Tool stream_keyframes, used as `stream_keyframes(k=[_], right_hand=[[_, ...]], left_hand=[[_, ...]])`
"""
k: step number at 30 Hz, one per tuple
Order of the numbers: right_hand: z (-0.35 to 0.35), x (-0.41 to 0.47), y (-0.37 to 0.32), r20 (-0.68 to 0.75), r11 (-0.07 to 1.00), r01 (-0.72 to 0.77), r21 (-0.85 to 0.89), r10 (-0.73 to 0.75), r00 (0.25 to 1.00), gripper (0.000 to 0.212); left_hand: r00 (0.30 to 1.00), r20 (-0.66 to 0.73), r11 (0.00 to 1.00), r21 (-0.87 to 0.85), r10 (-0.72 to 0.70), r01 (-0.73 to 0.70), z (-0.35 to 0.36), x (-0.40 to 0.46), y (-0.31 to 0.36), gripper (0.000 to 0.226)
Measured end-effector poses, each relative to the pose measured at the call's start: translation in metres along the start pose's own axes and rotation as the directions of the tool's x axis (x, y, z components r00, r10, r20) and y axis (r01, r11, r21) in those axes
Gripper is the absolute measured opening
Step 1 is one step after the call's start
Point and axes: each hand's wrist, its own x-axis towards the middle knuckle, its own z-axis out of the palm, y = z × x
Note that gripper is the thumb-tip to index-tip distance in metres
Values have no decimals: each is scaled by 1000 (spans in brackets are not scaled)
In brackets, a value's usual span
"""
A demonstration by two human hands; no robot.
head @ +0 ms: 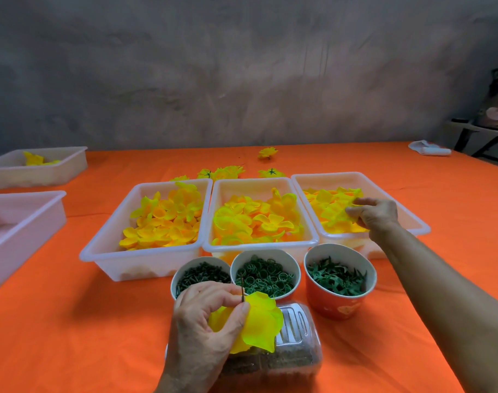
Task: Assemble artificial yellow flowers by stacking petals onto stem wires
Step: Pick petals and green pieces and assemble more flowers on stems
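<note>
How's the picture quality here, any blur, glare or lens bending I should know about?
Head view: soft, even lighting with faint shadows; wide-angle lens bows the orange table edges; right hand and petals slightly smeared; mild glare on the clear plastic box; far-right background blurry.

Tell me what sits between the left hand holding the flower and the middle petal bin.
In the head view, the cup of green rings stands between the left hand and the middle petal bin.
</note>
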Motion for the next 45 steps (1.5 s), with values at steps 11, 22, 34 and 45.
stream_keyframes(k=[11, 22, 34, 45], right_hand=[[-3, -19, -8, 131, 975, 77, 210, -106, 986, 16], [10, -69, -26, 353, 947, 1, 322, -121, 928, 17], [37, -161, -45, 616, 974, -138, 182, -3, 788, 17], [46, -208, -50, 755, 980, -125, 157, -38, 655, 21]], left_hand=[[1000, 7, 1000, 8, -18, 17, 0, 0, -1, 28], [1000, -5, 1000, 9, -27, 27, 1, -1, -1, 32], [999, -7, 999, -29, -42, 42, 2, -2, -1, 26], [997, -24, 996, -58, -69, 68, 2, -2, -4, 13]])
